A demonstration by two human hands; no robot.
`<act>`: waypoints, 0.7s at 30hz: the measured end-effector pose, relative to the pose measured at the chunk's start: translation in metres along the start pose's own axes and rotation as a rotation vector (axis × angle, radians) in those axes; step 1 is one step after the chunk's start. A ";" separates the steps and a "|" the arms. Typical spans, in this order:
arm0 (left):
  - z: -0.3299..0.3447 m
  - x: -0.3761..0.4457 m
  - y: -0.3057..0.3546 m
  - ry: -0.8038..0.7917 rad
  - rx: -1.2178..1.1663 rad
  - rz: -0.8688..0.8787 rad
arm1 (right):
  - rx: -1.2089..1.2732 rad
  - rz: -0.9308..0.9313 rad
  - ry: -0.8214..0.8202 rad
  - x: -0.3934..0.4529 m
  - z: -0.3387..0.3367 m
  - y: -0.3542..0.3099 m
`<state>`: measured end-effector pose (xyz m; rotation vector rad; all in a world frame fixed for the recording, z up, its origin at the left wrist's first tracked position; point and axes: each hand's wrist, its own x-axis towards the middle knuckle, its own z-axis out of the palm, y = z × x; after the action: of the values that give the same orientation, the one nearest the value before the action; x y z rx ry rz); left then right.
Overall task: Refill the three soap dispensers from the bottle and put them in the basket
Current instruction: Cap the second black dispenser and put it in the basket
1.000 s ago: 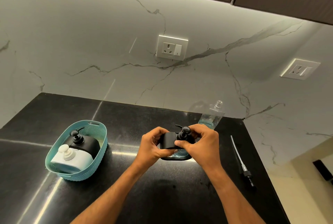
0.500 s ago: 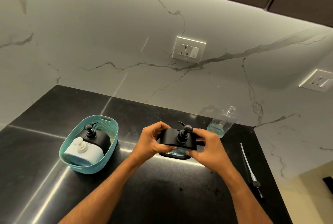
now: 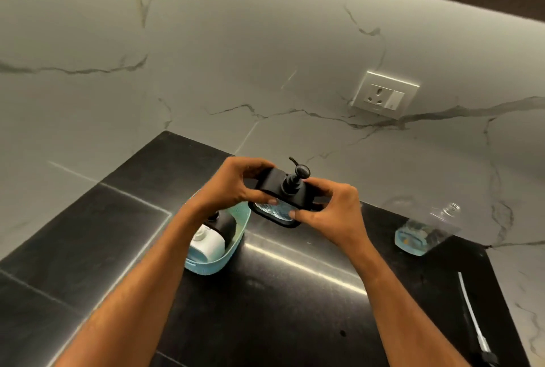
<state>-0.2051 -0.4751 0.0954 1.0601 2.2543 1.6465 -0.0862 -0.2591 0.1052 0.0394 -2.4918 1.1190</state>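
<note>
A black soap dispenser (image 3: 283,192) with a pump on top and blue liquid in its clear lower part is held up off the counter, tilted, just right of the basket. My left hand (image 3: 233,183) grips its left end and my right hand (image 3: 330,210) grips its right side and lower edge. The teal basket (image 3: 218,262) lies below my left forearm and holds a white dispenser (image 3: 206,244) and a black dispenser (image 3: 221,223), both partly hidden. The clear refill bottle (image 3: 424,232), uncapped with a little blue soap in it, stands at the right by the wall.
The black stone counter (image 3: 280,307) ends at the marble wall behind and at an edge on the right. A loose pump with a long white tube (image 3: 472,316) lies near that right edge. A wall socket (image 3: 383,95) sits above.
Both hands have lifted the black dispenser off the counter and carried it left toward the basket. The camera view has swung left, so the bottle now appears farther right.
</note>
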 end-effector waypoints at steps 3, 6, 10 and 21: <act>-0.034 0.003 -0.005 -0.010 0.047 -0.053 | 0.028 -0.026 0.003 0.023 0.025 -0.009; -0.060 0.006 -0.016 -0.005 0.116 -0.088 | 0.042 -0.026 0.004 0.042 0.051 -0.013; -0.083 0.009 -0.039 0.008 0.164 -0.136 | 0.035 -0.004 0.014 0.055 0.085 -0.012; -0.088 -0.002 -0.096 -0.082 0.233 -0.292 | -0.010 0.089 -0.095 0.051 0.144 0.018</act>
<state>-0.2912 -0.5579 0.0438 0.7762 2.4505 1.2286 -0.1873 -0.3433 0.0258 -0.0215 -2.6055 1.1655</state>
